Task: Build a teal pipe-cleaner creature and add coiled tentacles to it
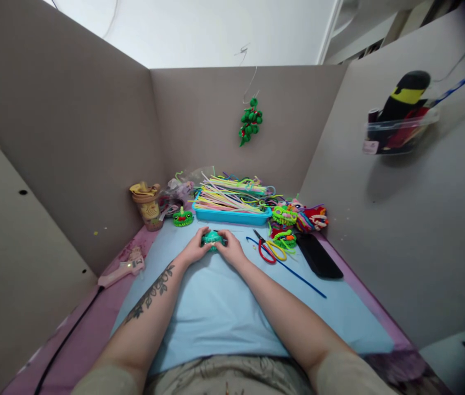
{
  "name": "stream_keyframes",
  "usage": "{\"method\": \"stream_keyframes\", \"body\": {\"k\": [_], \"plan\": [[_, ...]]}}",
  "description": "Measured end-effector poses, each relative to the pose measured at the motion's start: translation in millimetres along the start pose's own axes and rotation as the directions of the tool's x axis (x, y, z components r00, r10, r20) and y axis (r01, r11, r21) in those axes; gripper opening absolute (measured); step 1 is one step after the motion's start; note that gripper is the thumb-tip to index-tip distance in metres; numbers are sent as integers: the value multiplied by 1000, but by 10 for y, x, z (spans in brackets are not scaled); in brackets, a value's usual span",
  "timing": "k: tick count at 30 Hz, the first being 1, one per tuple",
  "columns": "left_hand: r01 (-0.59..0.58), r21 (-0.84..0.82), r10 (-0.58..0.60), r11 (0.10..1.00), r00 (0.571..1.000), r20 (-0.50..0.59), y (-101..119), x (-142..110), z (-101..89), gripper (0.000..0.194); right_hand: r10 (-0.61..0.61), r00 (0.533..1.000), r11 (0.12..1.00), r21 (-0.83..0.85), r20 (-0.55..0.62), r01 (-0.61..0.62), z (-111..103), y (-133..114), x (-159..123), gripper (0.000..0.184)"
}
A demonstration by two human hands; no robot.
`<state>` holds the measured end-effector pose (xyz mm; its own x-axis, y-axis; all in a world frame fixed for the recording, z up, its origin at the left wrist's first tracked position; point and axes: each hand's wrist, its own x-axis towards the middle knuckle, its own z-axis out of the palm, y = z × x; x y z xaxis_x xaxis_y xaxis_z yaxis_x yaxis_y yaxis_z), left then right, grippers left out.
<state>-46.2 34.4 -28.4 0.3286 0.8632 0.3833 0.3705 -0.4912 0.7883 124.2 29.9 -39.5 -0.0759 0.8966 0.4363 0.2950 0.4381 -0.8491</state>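
Note:
Between my two hands is a small teal pipe-cleaner figure [213, 239], held just above or on the light blue cloth [216, 296]. My left hand [196, 246] is closed on its left side and my right hand [230, 248] on its right, thumbs toward the near edge. The fingers cover part of its sides. To the right lie scissors [272, 250] with one red and one yellow handle, crossed by a dark blue pipe cleaner [298, 277]. Left of my hands sits a green pipe-cleaner figure [183, 218].
A blue tray [232, 216] of pastel pipe cleaners stands behind, with colourful figures [285, 216] beside it. A black phone [318, 257] lies right, a pink glue gun [123, 270] and a cup [147, 206] left. Grey panels [232, 88] enclose the table; a green ornament [251, 122] hangs there.

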Motion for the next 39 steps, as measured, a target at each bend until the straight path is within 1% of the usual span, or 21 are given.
{"method": "stream_keyframes", "body": {"k": [6,11,17,22,24,27,29,31,33,35,37,39], "plan": [[10,12,-10,1000,999,-31,42,1,0,54,28,999,999,-26,-24,-29,9,-63,-7,32],[32,21,-31,999,999,-42,89,4,-6,51,27,999,998,-52,-33,-29,19,-112,-9,30],[40,44,-38,998,998,-41,146,1,-6,49,20,999,997,-70,-38,-23,26,-103,-8,30],[44,28,-42,999,997,-59,121,-3,9,49,6,999,997,-76,-39,-9,49,-73,-7,30],[46,0,-46,999,997,-63,91,-4,18,53,-3,999,998,-68,-36,1,58,-61,-3,30],[67,-88,-71,994,997,-40,59,-9,4,67,-19,1000,1000,-18,-23,19,27,-52,2,32],[84,-135,-87,987,996,-21,61,-17,-34,76,-27,999,1000,11,-33,28,-43,-60,-3,36],[93,-145,-99,985,995,-31,81,-26,-87,78,-48,997,999,-13,-62,47,-144,-81,-22,36],[95,-124,-105,988,992,-75,111,-35,-137,74,-98,992,990,-105,-74,90,-244,-107,-52,31],[87,-73,-95,994,988,-123,147,-44,-164,65,-165,985,965,-215,-48,151,-309,-130,-87,27],[37,18,-34,999,989,-141,192,-58,-159,51,-216,976,932,-299,-2,205,-328,-142,-116,26],[-50,120,64,992,991,-119,249,-79,-126,38,-243,970,905,-351,32,238,-314,-142,-131,27]]}}
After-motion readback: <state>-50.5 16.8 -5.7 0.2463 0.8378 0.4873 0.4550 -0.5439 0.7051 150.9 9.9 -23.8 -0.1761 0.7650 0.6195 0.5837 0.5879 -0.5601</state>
